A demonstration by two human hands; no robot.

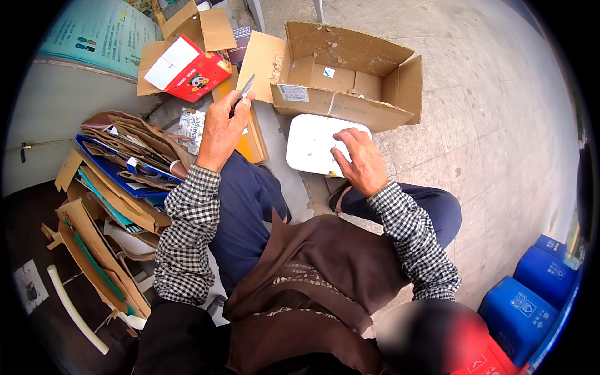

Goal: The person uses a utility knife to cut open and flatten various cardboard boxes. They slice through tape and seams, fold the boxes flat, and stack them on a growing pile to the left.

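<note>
- Head view: our left hand [220, 130] closes round the knife [248, 85], blade up; our right hand [361, 159] is half open over the white box [306, 140], whether pressing or hovering we cannot tell;
- we should keep the blade clear of those fingers;
- the box, smooth and round-cornered, lies just beside the stiff corrugated carton [375, 114].
</note>
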